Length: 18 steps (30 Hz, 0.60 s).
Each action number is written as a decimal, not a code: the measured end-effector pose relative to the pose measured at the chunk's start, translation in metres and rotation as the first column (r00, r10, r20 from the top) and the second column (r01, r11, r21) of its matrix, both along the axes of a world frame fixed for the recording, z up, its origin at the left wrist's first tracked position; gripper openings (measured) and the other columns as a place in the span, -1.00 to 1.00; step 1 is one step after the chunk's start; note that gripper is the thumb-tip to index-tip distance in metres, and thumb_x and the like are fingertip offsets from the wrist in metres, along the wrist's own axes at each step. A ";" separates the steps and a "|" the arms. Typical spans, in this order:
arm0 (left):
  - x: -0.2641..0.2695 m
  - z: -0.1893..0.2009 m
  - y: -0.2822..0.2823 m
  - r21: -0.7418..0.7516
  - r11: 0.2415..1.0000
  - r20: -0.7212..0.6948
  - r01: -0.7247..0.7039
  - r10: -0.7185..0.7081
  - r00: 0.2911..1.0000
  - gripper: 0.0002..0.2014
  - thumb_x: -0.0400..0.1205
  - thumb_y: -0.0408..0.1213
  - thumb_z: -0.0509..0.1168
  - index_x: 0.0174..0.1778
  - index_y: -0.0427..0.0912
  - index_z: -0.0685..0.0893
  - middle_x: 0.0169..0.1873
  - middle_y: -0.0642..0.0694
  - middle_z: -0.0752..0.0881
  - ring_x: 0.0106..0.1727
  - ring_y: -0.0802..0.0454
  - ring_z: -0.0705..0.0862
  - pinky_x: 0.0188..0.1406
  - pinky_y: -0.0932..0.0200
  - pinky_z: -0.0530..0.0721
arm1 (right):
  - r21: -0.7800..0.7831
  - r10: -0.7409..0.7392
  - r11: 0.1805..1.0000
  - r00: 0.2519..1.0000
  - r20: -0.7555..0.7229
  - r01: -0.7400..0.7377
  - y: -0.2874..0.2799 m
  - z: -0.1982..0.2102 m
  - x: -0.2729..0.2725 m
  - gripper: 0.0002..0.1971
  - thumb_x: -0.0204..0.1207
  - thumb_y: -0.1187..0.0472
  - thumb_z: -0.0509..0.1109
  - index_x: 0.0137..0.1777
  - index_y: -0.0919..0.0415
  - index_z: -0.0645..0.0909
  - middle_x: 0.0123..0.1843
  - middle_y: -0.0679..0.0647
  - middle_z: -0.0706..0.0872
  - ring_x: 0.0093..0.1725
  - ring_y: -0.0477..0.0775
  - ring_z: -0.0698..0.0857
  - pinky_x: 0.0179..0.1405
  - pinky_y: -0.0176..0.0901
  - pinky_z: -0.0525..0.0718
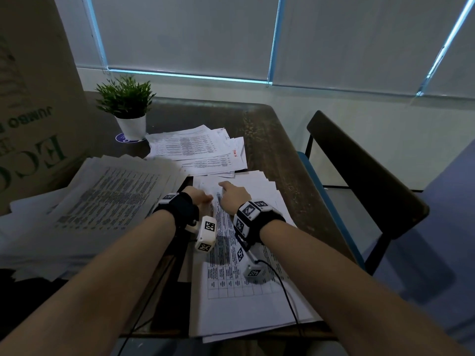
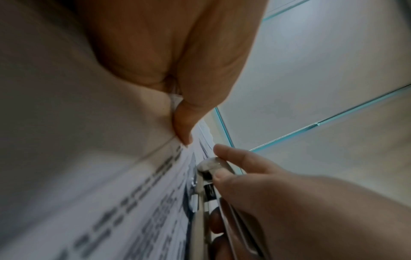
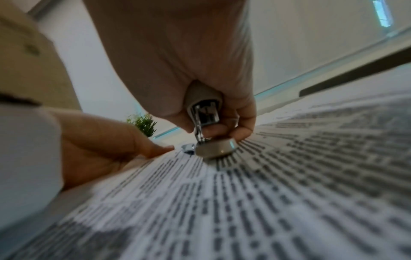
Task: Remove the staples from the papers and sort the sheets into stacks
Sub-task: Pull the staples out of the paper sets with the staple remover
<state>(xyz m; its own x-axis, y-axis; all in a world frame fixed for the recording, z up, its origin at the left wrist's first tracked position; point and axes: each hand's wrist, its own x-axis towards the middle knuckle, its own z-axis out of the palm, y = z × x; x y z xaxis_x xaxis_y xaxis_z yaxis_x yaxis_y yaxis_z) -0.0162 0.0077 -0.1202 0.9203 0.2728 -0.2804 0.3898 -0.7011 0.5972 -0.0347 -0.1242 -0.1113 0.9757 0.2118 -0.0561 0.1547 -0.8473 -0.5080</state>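
Note:
A stapled set of printed papers [image 1: 244,291] lies on the table in front of me, on top of other sheets. My left hand [image 1: 203,197] is at its far left corner. In the left wrist view the thumb [image 2: 184,123] and a finger pinch the papers [image 2: 133,193] there. My right hand [image 1: 232,194] grips a beige and metal staple remover [image 1: 218,197] just right of the left hand. In the right wrist view the staple remover [image 3: 204,105] points down, its metal tip touching the papers [image 3: 289,176] at the corner. The staple itself is too small to tell.
A loose pile of printed sheets [image 1: 110,199] lies to the left, and another spread of sheets [image 1: 198,147] at the back. A potted plant [image 1: 128,106] and a cardboard box [image 1: 33,98] stand at the far left. A chair [image 1: 359,176] is beside the table's right edge [image 1: 295,163].

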 end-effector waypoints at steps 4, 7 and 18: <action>-0.002 0.002 0.000 0.004 1.000 0.027 0.025 -0.025 0.999 -0.49 0.73 -0.05 0.14 0.42 -0.43 0.46 0.41 -0.28 0.51 0.43 -0.19 0.49 0.16 0.17 0.51 | 0.011 -0.022 1.000 1.000 0.004 0.022 0.007 0.000 0.006 -0.62 0.73 0.17 0.17 0.53 0.07 0.42 0.34 0.26 0.66 0.28 0.31 0.63 -0.04 -0.13 0.45; -0.004 0.003 0.000 0.010 0.999 0.016 0.044 -0.044 0.999 -0.49 0.67 -0.08 0.27 0.37 -0.44 0.50 0.36 -0.31 0.56 0.38 -0.20 0.53 0.20 0.12 0.52 | 0.075 -0.071 0.995 0.997 -0.028 0.072 0.013 0.007 0.009 -0.70 0.67 0.30 0.18 0.36 0.14 0.51 0.17 0.27 0.67 0.05 0.29 0.63 -0.10 -0.10 0.51; -0.007 -0.007 -0.001 -0.219 0.975 0.200 -0.043 0.088 0.976 -0.50 0.46 -0.36 0.50 0.27 -0.32 0.48 0.12 -0.24 0.59 0.10 -0.17 0.60 0.05 0.09 0.58 | 0.471 -0.403 0.778 0.905 -0.136 0.417 -0.024 0.003 -0.005 -0.83 0.74 0.20 0.01 0.06 -0.07 0.40 -0.18 0.13 0.72 -0.34 0.08 0.70 -0.47 -0.17 0.55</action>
